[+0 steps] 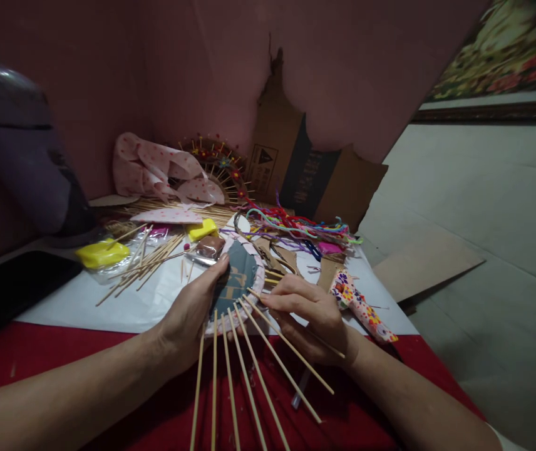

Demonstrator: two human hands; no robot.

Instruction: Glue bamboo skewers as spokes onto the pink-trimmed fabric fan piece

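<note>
My left hand (190,310) grips a rounded cardboard piece (234,275), thumb on its grey-blue face. Pink-and-white fabric wraps the cardboard's edge. Several thin wooden sticks (244,369) fan out from its lower rim toward me. At the right side of that rim, my right hand (308,316) is closed with its fingertips pinching a wooden stick (331,346), whose far end sticks out past the palm. Below the right hand, a translucent rod (300,389) lies partly hidden on the red cloth.
Loose sticks (148,266), yellow packets (103,252) and colourful yarn (300,222) lie across white paper (75,307). Spotted pink fabric (155,169), a decorated fan shape (223,166) and torn cardboard (315,169) stand behind. Floral fabric (362,307) lies right; a black phone-like slab (24,288) left.
</note>
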